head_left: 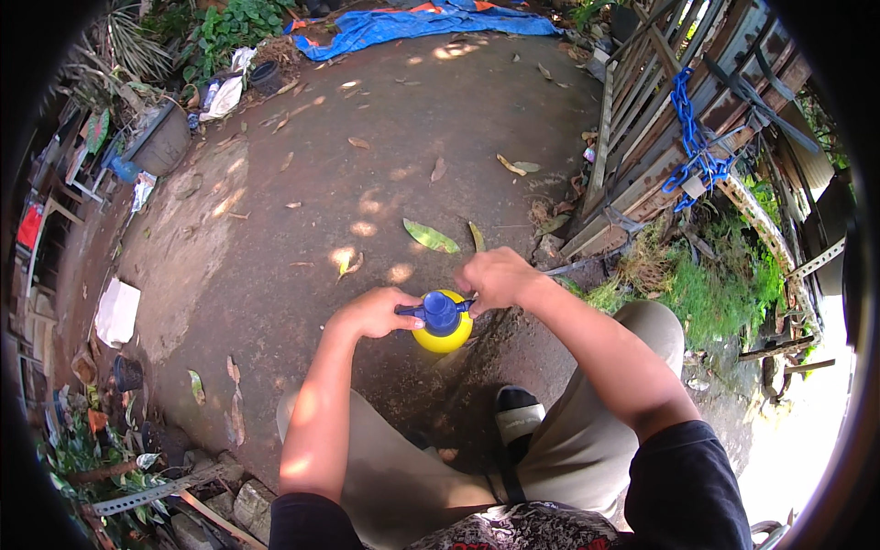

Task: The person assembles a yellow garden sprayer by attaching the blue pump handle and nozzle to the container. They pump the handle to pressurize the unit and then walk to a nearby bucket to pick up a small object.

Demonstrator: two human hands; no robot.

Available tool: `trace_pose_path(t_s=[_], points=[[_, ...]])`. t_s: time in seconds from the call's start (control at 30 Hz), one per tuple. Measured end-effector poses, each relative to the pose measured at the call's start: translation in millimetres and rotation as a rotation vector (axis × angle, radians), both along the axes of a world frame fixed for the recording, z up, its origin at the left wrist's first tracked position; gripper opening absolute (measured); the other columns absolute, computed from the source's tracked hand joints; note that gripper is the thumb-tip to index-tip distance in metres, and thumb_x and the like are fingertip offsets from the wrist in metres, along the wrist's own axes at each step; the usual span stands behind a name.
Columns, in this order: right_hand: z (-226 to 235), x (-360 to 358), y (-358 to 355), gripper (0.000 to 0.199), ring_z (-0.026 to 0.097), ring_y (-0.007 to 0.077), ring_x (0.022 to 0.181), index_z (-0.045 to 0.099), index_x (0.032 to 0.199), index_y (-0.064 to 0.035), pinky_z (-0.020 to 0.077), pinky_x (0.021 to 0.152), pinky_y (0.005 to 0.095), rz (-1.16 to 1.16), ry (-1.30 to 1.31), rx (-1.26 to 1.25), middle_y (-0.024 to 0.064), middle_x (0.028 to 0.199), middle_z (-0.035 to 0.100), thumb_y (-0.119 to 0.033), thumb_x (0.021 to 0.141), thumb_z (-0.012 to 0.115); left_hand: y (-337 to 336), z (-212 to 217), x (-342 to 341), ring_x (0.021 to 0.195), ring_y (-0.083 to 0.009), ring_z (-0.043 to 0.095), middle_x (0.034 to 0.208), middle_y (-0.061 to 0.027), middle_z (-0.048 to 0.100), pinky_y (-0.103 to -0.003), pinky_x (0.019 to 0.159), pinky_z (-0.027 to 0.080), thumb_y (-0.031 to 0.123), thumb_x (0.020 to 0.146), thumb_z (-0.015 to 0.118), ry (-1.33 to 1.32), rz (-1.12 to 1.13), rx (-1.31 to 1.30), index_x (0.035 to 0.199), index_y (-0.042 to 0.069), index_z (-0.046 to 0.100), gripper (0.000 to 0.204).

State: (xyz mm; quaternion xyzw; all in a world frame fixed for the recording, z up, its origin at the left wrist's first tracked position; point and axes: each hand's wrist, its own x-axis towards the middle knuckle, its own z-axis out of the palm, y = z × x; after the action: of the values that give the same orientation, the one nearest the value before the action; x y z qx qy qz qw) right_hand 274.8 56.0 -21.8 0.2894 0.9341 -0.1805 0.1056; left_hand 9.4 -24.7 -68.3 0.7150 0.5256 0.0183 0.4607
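A round yellow pump sprayer (443, 341) with a dark blue pump top (441, 313) is in front of my knees, seen from above. My left hand (374, 313) is closed on the blue handle at the sprayer's left side, thumb along it. On the other side, my right hand (496, 278) has its fingers pinched at the blue nozzle (466, 305). The fingertips of the right hand are partly hidden behind the hand itself. Whether the sprayer's base touches the ground cannot be seen.
Fallen leaves (430, 236) lie scattered on the dark ground. A metal gate (632, 183) with a blue chain (689, 147) stands at right, beside green plants (724, 284). A blue tarp (403, 32) lies at the far side. Planter (158, 139) and white scrap (117, 313) are at left.
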Motion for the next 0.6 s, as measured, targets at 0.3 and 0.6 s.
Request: trace_pose_path(t_s=[0.3,0.6], points=[[13.5,10.1,22.6,0.042,0.07,0.0337,0.093,0.066,0.093,-0.0071,0.0524,0.077,0.048,-0.077,0.074,-0.102,0.0096,0.091,0.073,-0.039,0.075,0.086,-7.5,2.5,-2.1,0.104,-0.0301,0.067,0.112,-0.0188,0.07,-0.041,0.093,0.05,0.03,0.093,0.075,-0.069,0.039,0.026,0.126,0.006,0.069,0.041],[14.6,-3.2,23.9,0.054,0.069,0.035,0.1,0.063,0.105,-0.0034,0.0529,0.083,0.0469,-0.042,0.114,-0.191,0.0142,0.101,0.072,-0.032,0.069,0.09,0.1,-3.4,-3.5,0.111,-0.0335,0.068,0.124,-0.0194,0.07,-0.04,0.097,0.05,0.034,0.09,0.077,-0.036,-0.022,-0.023,0.136,0.011,0.065,0.052]])
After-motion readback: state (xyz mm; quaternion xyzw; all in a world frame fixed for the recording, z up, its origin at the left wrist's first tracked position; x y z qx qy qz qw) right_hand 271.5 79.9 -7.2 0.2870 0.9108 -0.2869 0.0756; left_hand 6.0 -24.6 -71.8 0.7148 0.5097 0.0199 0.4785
